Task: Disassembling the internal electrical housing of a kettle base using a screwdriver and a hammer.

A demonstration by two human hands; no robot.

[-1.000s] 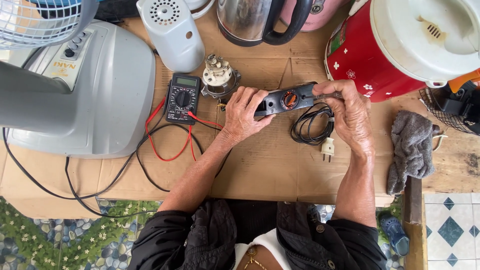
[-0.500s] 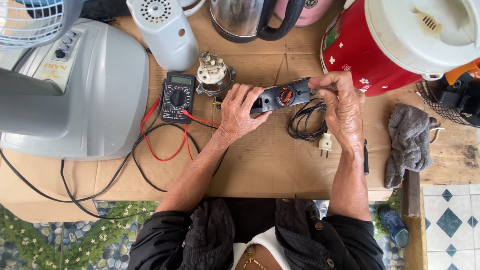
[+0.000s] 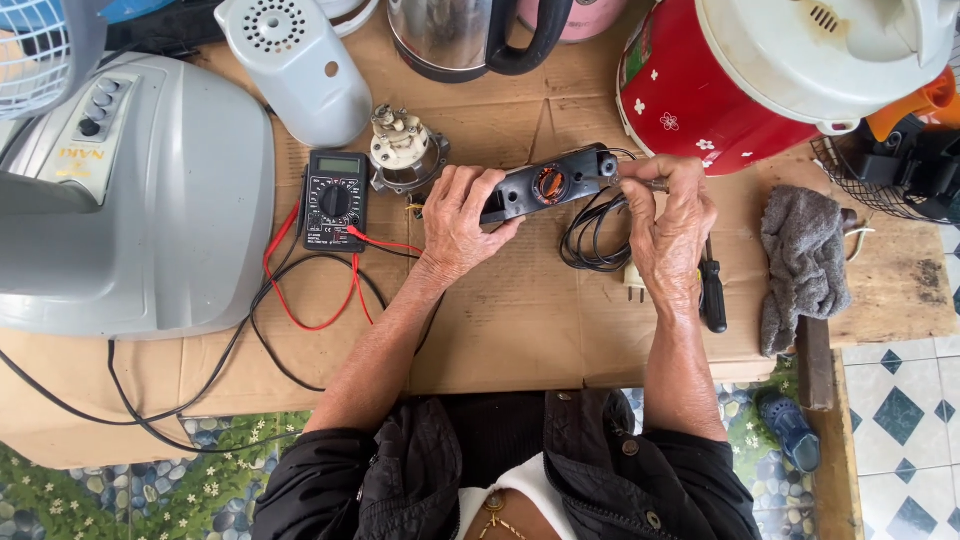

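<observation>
My left hand (image 3: 458,222) grips the left end of a black plastic appliance part (image 3: 548,185) with a round copper-coloured opening in its middle, held just above the cardboard. At the part's right end my right hand (image 3: 672,222) is closed on a thin metal tool (image 3: 640,183), whose tip touches the part. A coiled black cord (image 3: 592,235) with a white plug (image 3: 634,283) hangs under the part. A black multimeter (image 3: 335,198) with red and black leads lies left of my left hand, beside a small motor (image 3: 404,150).
A grey fan base (image 3: 140,200) fills the left. A red and white rice cooker (image 3: 780,70), a steel kettle (image 3: 470,35) and a pale motor cover (image 3: 295,65) stand at the back. A black-handled screwdriver (image 3: 712,295) and grey rag (image 3: 803,262) lie right.
Both hands and the black part have held their place on the cardboard; the right hand's fingers have shifted a little at the part's right end. The camera has tilted slightly.
</observation>
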